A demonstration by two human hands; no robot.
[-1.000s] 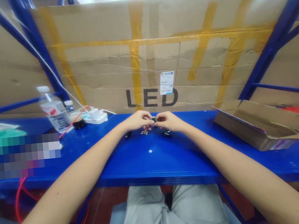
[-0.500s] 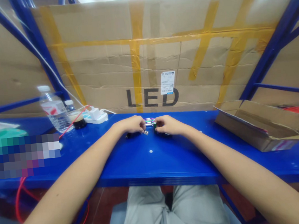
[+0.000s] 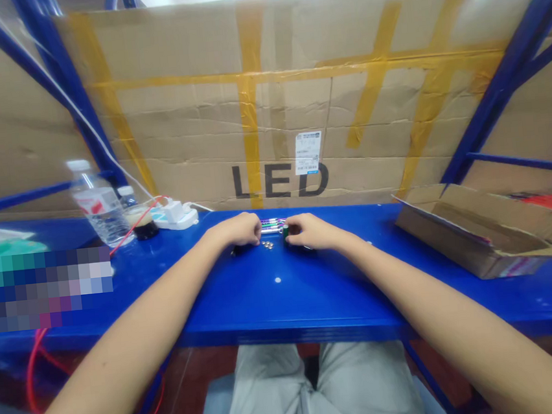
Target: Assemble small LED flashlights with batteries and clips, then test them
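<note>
My left hand rests on the blue table with its fingers curled down. Whatever its fingertips hold, if anything, is too small or hidden. Beside them lie several small shiny round pieces, too small to name surely. My right hand is closed, thumb and fingers against a small dark green object that is mostly covered. Between the hands, a little farther back, is a row of slim metallic coloured tubes in silver, purple and green. Dark items show partly under both hands.
An open cardboard box stands at right. To the left are a water bottle, a smaller dark bottle and a white power strip with a red cable. A large cardboard sheet marked LED backs the blue table.
My left hand has shifted slightly left, away from the small shiny pieces, showing more of the tubes. My right hand stays nearly in place.
</note>
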